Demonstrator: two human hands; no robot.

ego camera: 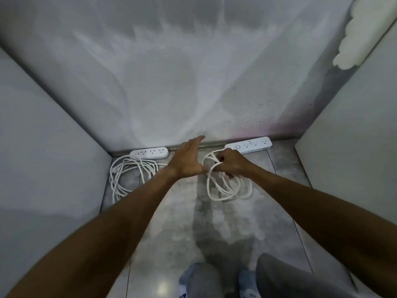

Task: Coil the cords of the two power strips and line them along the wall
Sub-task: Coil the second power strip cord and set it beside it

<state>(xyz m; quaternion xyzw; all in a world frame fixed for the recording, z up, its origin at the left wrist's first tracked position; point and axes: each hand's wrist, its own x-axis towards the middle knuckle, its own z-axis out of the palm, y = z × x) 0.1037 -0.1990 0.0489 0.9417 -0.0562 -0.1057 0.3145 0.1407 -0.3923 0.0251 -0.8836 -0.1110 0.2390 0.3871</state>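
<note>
Two white power strips lie against the foot of the back wall. The left power strip (149,153) has its cord (129,175) in a loose heap of loops on the floor in front of it. The right power strip (249,145) has its cord (227,190) gathered in hanging loops, and my right hand (231,163) grips the top of that bundle. Between the two strips, my left hand (188,161) is held flat with straight fingers pointing at the wall, its thumb side next to the loops.
Grey side panels (49,147) close in the narrow floor (178,222) on the left and right (348,147). My knees and feet (214,280) show at the bottom. A pale lumpy object (361,33) hangs at the upper right.
</note>
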